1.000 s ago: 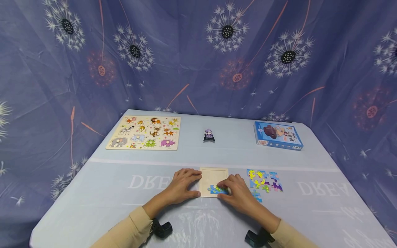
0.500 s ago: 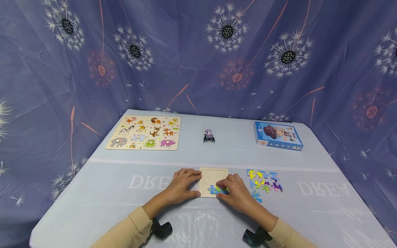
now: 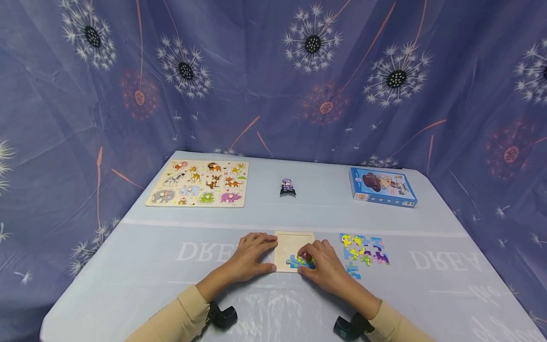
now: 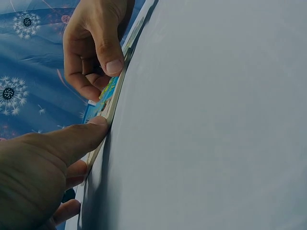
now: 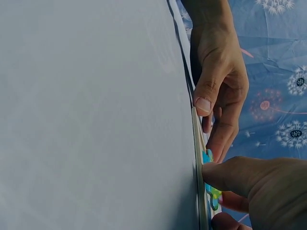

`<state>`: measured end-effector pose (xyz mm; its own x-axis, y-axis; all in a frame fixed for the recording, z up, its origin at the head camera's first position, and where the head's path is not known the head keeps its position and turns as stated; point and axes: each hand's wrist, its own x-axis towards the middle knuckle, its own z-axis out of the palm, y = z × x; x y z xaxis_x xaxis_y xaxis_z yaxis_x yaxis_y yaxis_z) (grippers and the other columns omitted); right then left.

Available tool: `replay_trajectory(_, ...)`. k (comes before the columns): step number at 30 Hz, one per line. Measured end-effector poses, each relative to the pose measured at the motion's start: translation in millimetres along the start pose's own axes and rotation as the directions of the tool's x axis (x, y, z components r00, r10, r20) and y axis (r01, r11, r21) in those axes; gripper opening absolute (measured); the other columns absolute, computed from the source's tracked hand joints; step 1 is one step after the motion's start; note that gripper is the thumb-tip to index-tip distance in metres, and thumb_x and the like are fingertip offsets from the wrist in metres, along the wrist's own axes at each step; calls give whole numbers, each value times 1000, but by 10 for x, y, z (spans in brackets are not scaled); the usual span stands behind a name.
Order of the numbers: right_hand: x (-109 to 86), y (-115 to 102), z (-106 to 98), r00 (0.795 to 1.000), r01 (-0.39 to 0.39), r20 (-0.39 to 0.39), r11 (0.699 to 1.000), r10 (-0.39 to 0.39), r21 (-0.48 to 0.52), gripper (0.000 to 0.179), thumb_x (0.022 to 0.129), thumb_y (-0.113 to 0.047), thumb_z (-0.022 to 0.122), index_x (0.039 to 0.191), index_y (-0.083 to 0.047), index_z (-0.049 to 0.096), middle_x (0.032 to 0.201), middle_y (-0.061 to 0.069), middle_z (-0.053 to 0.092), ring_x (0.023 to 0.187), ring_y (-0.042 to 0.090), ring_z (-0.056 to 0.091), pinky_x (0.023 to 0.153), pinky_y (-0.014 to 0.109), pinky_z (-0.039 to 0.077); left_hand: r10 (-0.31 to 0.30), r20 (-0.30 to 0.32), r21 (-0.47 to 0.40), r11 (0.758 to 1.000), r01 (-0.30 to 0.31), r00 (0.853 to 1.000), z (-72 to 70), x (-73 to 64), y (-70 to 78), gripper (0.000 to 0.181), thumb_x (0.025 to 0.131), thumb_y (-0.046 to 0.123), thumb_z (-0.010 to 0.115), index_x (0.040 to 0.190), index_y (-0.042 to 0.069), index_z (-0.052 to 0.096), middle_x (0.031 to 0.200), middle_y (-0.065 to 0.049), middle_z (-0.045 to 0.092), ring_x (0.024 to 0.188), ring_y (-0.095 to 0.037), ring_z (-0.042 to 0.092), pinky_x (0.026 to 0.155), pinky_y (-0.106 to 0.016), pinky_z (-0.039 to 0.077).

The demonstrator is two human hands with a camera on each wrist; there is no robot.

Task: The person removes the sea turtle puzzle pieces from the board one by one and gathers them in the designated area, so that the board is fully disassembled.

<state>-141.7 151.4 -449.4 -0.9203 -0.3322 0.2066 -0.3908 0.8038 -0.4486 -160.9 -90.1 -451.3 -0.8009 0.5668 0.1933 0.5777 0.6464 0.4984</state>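
Note:
A small square wooden puzzle board (image 3: 288,242) lies on the table between the two hands. Blue-and-green jigsaw pieces (image 3: 295,261) sit in its near right part, partly hidden by fingers. My left hand (image 3: 252,256) rests against the board's left side; its thumb touches the near left corner and the fingertips lie farther up that edge. With thumb and curled fingers, my right hand (image 3: 322,266) pinches a jigsaw piece (image 5: 214,199) at the near right of the board. Loose jigsaw pieces (image 3: 354,241), yellow, blue and purple, lie flat just right of that hand.
At the back left lies a wooden animal peg puzzle (image 3: 201,187). A small purple figurine (image 3: 287,186) stands at the back middle, and a blue box (image 3: 383,186) sits at the back right. A dandelion-print curtain (image 3: 273,80) hangs behind the table.
The right hand has shifted slightly left over the board, and the pieces under its fingers have turned a little. The left hand stays where it was.

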Motion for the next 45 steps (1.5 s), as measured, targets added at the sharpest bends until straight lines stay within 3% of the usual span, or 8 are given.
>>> replay_trajectory(11,16,-13,-14,1000,-17,11,1000,17,11,30,69,-22,83,93,-20,65,80,-9,51,79,6,37,77,30,32,-7,0,3,1000,7,1000,-12,6,4,58,80,35,72,130,9,57,138,-3,52,129,-28,40,103,-55,27)
replay_trajectory(28,74,-2,26,998,43,-37,999,-43,-2,25,70,-19,80,93,-16,72,76,-9,51,76,6,38,73,28,33,-5,-2,9,1000,5,1000,-16,0,14,58,80,34,72,130,8,58,138,-3,52,128,-28,41,103,-55,28)
replay_trajectory(35,107,32,-3,999,49,10,999,-49,17,27,72,-19,79,97,-16,71,75,-9,50,76,6,38,72,27,33,-7,0,3,1000,7,1000,-16,0,17,58,80,34,73,129,8,58,137,-4,52,128,-28,41,103,-55,27)
replay_trajectory(45,171,88,-102,986,79,148,997,-80,10,29,74,-25,78,102,-19,71,78,-11,52,76,5,40,68,21,34,-15,5,-10,1000,15,1000,-16,1,21,58,80,33,73,129,8,58,137,-4,52,128,-28,40,103,-56,27)
